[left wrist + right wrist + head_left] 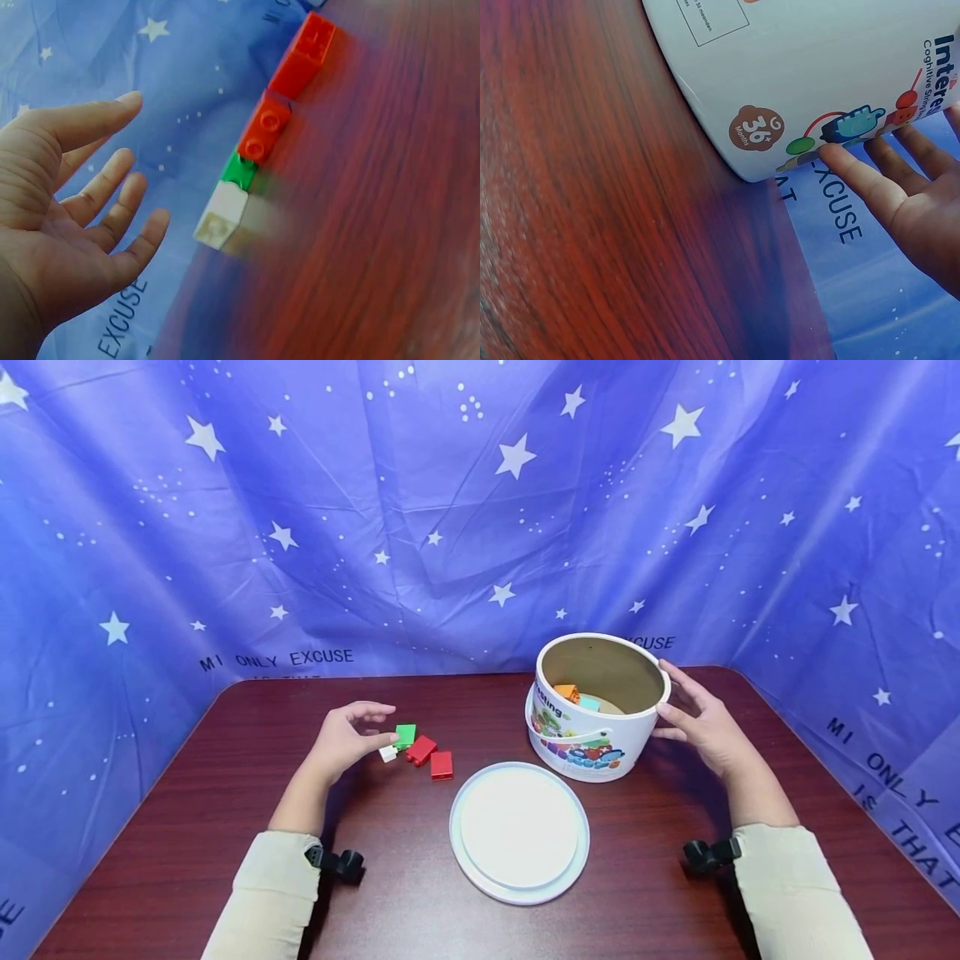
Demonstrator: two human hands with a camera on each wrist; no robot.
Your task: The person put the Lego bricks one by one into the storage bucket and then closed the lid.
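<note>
In the head view my left hand [348, 739] hovers beside a small group of toy bricks, its fingers loosely bent and holding nothing. Nearest to it are a white brick [223, 214] and a green brick [406, 735]. Two red bricks [422, 750] lie just to their right. My right hand [703, 720] touches the right side of a white printed bucket [592, 745], fingers spread along its wall near the rim. Inside the uncovered bucket lie an orange brick [567, 692] and a light-blue brick [589, 703].
A round white lid [519, 831] rests flat on the dark wooden table [405, 877], in front of the bucket. The bucket's white handle [573, 738] hangs down its front. A blue starry cloth [450, 527] rises behind the table and at both sides.
</note>
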